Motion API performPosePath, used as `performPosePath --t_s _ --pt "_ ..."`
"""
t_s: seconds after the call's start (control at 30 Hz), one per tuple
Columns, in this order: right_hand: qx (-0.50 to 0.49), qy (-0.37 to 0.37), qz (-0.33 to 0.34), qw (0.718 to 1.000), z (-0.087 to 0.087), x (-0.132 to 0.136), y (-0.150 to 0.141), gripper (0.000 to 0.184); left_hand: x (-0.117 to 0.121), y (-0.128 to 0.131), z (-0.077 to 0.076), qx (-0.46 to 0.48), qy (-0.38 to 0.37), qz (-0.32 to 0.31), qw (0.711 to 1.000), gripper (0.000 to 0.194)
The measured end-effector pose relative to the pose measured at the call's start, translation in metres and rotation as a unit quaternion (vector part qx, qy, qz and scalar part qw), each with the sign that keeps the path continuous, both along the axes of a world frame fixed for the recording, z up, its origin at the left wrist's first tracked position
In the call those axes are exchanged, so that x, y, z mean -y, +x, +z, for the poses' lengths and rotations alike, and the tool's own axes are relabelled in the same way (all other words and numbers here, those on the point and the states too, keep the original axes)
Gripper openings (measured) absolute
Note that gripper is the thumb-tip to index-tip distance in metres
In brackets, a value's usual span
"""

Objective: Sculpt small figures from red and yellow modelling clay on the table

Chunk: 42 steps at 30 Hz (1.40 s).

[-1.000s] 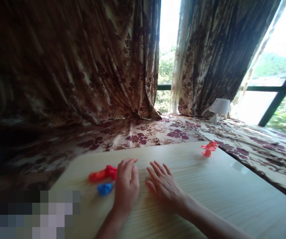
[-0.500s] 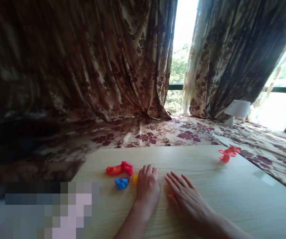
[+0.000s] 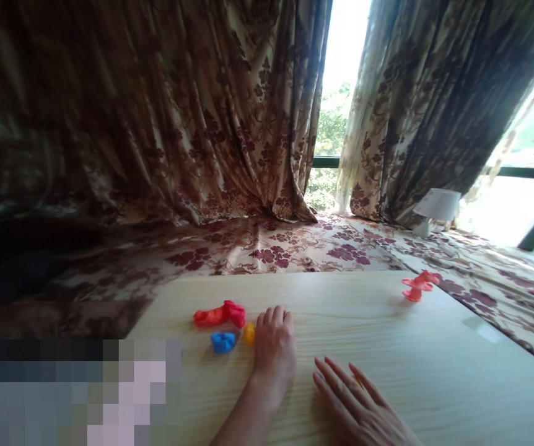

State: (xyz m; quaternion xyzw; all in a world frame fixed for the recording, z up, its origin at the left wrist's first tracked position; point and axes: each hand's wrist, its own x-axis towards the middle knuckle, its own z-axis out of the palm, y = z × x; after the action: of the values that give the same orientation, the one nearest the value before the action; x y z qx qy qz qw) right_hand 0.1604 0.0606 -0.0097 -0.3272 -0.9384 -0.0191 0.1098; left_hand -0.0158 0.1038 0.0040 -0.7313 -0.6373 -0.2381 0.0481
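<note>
My left hand (image 3: 275, 347) rests on the table with its fingers curled down and close together. Whatever lies beneath those fingers is hidden. Touching or just beside its left edge is a small yellow lump (image 3: 249, 333), partly covered by the hand. Further left are a soft, clay-like blue lump (image 3: 223, 342) and an orange-red piece (image 3: 210, 318) that meets a crimson lump (image 3: 234, 314). My right hand (image 3: 362, 399) is low over the table, palm down, fingers stretched out, holding nothing that I can see.
On the pale wooden table (image 3: 323, 291), a coral-red shape (image 3: 418, 287) with flat discs stands near the far right corner. Behind are a flower-patterned cloth (image 3: 271, 254), a white lamp (image 3: 438, 204) and long curtains (image 3: 248, 124) around a bright window.
My right hand has drawn back towards me and away from the left hand. My left hand stays in nearly the same place. The whole view has shifted slightly.
</note>
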Motion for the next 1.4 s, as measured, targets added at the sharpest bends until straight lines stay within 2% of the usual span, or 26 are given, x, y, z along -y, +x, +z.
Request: performPosePath --t_s 0.07,0.2,0.23,0.3,0.4,0.47,0.53,0.6,0.67,0.73,0.83,0.87,0.93,1.03,1.1,1.13,1.17,1.23,1.27,1.33,1.4 --pt "0.006 -0.003 -0.003 1.0 0.001 0.0 -0.001 0.058 0.0 0.0 0.0 -0.002 0.0 0.001 1.0 0.031" --pt "0.001 -0.007 -0.156 0.988 0.021 -0.032 -0.03 0.044 0.0 0.0 -0.002 -0.013 0.003 0.002 1.0 0.03" --pt "0.004 -0.006 -0.17 0.986 0.023 -0.035 -0.033 0.043 -0.001 -0.001 -0.003 -0.014 0.004 0.002 1.0 0.03" --pt "0.009 0.023 -0.125 0.992 0.021 -0.029 -0.028 0.044 -0.001 -0.001 -0.004 -0.013 0.005 0.003 1.0 0.029" --pt "0.029 0.09 0.014 0.995 0.005 -0.001 -0.004 0.051 -0.003 -0.001 -0.004 -0.007 -0.001 0.005 1.0 0.028" --pt "0.032 0.112 0.046 0.992 0.001 0.008 0.004 0.052 -0.003 -0.001 -0.004 -0.007 -0.004 0.004 1.0 0.029" --pt "0.033 0.083 0.005 0.996 0.006 -0.001 -0.002 0.053 -0.003 -0.002 -0.003 -0.008 -0.002 0.002 1.0 0.028" --pt "0.034 0.036 -0.09 0.995 0.017 -0.019 -0.017 0.049 -0.003 -0.002 -0.003 -0.012 0.0 0.001 1.0 0.029" --pt "0.032 -0.001 -0.147 0.989 0.025 -0.03 -0.027 0.048 -0.002 -0.002 -0.002 -0.016 -0.001 0.003 1.0 0.029" --pt "0.025 0.008 -0.114 0.993 0.023 -0.024 -0.023 0.05 -0.002 -0.002 -0.002 -0.017 -0.001 0.004 1.0 0.029" --pt "0.007 0.083 0.029 0.996 0.007 0.003 -0.001 0.056 -0.003 -0.002 -0.001 -0.016 -0.005 0.0 1.0 0.03" --pt "0.008 0.093 0.047 0.994 0.003 0.008 0.004 0.055 -0.003 -0.002 0.0 -0.016 -0.007 -0.002 1.0 0.031" --pt "0.002 0.075 0.042 0.996 0.002 0.006 0.005 0.057 -0.003 -0.002 -0.001 -0.018 -0.008 -0.003 1.0 0.031" --pt "-0.023 -0.005 -0.103 0.994 0.014 -0.022 -0.015 0.052 -0.003 -0.002 -0.002 -0.02 -0.006 -0.004 1.0 0.031" --pt "-0.033 -0.042 -0.158 0.986 0.022 -0.036 -0.024 0.051 -0.003 -0.002 -0.003 -0.019 -0.003 -0.006 1.0 0.03" --pt "-0.038 -0.047 -0.153 0.986 0.024 -0.037 -0.024 0.052 -0.003 -0.002 -0.004 -0.018 -0.001 -0.007 1.0 0.03" --pt "-0.038 -0.05 -0.122 0.991 0.025 -0.033 -0.021 0.053 -0.003 -0.002 -0.004 -0.015 0.001 -0.008 1.0 0.03" --pt "-0.028 -0.063 -0.029 0.997 0.024 -0.017 -0.007 0.056 -0.002 -0.002 -0.005 -0.007 0.005 -0.008 1.0 0.031" --pt "-0.022 -0.075 0.018 0.997 0.024 -0.008 0.001 0.051 -0.002 -0.001 -0.004 -0.002 0.008 -0.009 1.0 0.033" --pt "-0.029 -0.107 0.038 0.993 0.027 0.006 0.013 0.044 0.0 0.0 -0.001 0.009 0.024 -0.019 0.999 0.036" --pt "-0.071 -0.144 0.015 0.987 0.034 0.009 0.016 0.044 0.0 0.0 0.006 0.035 0.039 -0.04 0.998 0.039"
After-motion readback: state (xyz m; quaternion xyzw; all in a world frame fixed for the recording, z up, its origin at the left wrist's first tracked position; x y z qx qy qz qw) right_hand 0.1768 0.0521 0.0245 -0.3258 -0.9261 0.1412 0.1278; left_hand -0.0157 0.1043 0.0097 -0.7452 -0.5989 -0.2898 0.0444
